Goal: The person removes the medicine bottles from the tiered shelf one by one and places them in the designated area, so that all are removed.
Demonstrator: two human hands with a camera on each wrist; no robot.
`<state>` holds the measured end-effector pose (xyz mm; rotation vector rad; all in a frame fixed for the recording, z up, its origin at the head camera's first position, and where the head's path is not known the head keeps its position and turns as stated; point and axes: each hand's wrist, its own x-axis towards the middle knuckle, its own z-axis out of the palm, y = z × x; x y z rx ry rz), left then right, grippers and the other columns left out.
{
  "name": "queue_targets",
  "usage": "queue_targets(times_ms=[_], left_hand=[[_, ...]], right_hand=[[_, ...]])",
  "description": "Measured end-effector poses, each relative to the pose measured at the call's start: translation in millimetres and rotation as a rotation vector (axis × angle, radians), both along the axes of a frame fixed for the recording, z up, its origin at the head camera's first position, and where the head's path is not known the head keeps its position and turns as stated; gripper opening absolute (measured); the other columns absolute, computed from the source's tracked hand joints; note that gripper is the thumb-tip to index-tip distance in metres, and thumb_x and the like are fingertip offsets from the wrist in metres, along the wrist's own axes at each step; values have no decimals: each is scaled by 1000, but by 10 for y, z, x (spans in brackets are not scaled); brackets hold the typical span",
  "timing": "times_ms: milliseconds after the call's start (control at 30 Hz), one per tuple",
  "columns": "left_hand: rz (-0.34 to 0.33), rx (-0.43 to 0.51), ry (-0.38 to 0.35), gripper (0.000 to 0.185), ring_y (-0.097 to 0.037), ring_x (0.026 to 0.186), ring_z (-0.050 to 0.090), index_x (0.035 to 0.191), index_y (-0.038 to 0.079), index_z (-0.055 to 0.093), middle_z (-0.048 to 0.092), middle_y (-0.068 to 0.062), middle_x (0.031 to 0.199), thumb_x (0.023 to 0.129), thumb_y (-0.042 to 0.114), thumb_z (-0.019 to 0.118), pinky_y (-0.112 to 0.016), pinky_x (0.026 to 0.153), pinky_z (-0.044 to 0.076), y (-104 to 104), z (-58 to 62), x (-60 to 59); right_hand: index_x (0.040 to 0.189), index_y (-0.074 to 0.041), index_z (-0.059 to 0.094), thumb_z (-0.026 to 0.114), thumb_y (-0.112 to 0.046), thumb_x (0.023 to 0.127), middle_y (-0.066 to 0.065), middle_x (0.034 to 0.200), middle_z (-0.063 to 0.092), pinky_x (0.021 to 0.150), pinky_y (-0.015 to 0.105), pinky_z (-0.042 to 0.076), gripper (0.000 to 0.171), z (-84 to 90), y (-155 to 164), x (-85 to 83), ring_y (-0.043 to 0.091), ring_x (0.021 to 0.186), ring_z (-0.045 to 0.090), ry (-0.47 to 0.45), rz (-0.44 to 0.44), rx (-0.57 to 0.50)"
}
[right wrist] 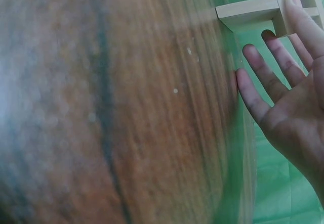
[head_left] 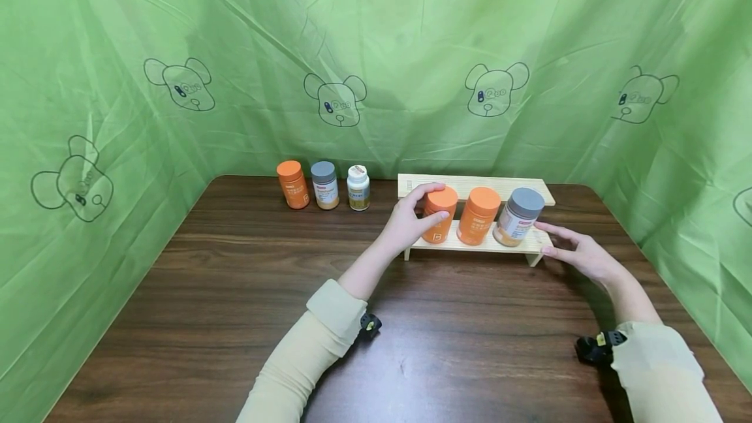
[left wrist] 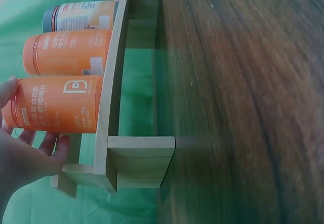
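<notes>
Left hand [head_left: 405, 222] curled round orange bottle [head_left: 438, 215] on wooden rack [head_left: 531, 243]. Right hand [head_left: 578, 252] flat, fingers straight, holding nothing, fingertips touching rack end; grey-lidded bottle [head_left: 517, 217] just beyond.

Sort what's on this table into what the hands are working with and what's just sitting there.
In hand:
left hand gripping the left orange bottle
wooden rack, right hand flat at its end
middle orange bottle and grey-capped bottle on the rack

Lying about:
three bottles at the back: orange, grey-capped, white
</notes>
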<state>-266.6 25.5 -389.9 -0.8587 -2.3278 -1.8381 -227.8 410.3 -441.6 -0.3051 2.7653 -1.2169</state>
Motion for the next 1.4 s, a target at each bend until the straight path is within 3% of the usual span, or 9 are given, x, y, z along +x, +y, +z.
queue_targets(times_ms=[367, 667, 1100, 1400], left_hand=[[14, 4, 23, 47, -10, 94, 60, 125, 22, 58, 61, 5, 118, 81, 22, 75, -26, 81, 51, -27, -21, -66], [72, 5, 7, 49, -14, 92, 62, 124, 22, 58, 64, -1, 112, 79, 23, 77, -25, 79, 52, -33, 5, -8], [92, 2, -18, 46, -19, 96, 61, 121, 22, 60, 64, -1, 112, 79, 21, 77, -31, 79, 53, -161, 60, 97], [93, 35, -18, 44, -16, 98, 59, 120, 20, 61, 64, -1, 112, 79, 16, 77, -34, 81, 52, -300, 96, 143]], right_hand=[[145, -23, 39, 62, -29, 92, 17, 148, 35, 84, 2, 30, 58, 9, -3, 4, -12, 117, 31, -8, 5, -10], [145, -22, 38, 61, -28, 92, 16, 149, 34, 85, 2, 30, 58, 3, -3, 4, -13, 117, 31, -1, 13, -21], [145, -22, 39, 61, -27, 93, 15, 149, 34, 85, 2, 30, 57, -2, -1, 8, -13, 118, 30, 0, 11, -16], [145, -22, 39, 61, -27, 92, 17, 148, 35, 85, 3, 32, 58, -12, 4, 3, -5, 121, 34, 5, 9, -11]])
